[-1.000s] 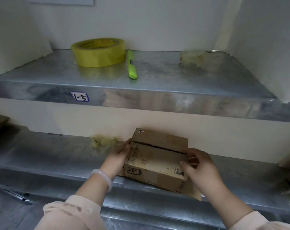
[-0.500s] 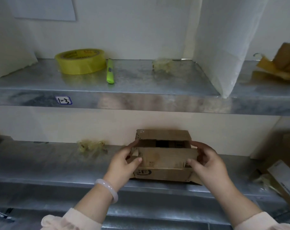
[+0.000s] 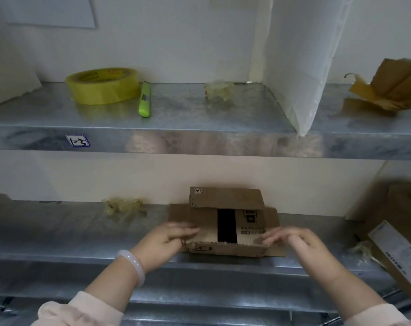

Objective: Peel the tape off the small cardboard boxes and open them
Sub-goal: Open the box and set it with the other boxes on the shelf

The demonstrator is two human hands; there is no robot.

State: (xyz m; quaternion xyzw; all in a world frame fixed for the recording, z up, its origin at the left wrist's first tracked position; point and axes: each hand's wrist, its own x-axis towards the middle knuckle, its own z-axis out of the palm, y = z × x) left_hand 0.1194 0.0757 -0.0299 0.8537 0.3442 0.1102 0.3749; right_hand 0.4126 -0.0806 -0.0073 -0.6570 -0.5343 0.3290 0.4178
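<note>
Cardboard box open, left hand and right hand on flaps

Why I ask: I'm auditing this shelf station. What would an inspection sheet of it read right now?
Surface: lower metal shelf, with the upper metal shelf above it.
Job's things: small cardboard box on the lower shelf, flaps folded outward, dark gap at its middle.
Clutter: crumpled tape wad left of the box, apart from it; yellow tape roll and green pen-like tool on the upper shelf; larger box at right.
Hands: left hand at the left flap, right hand at the right flap; both blurred, grip unclear.
Cables: nothing seen.
Surroundings: white wall, white divider panel.
</note>
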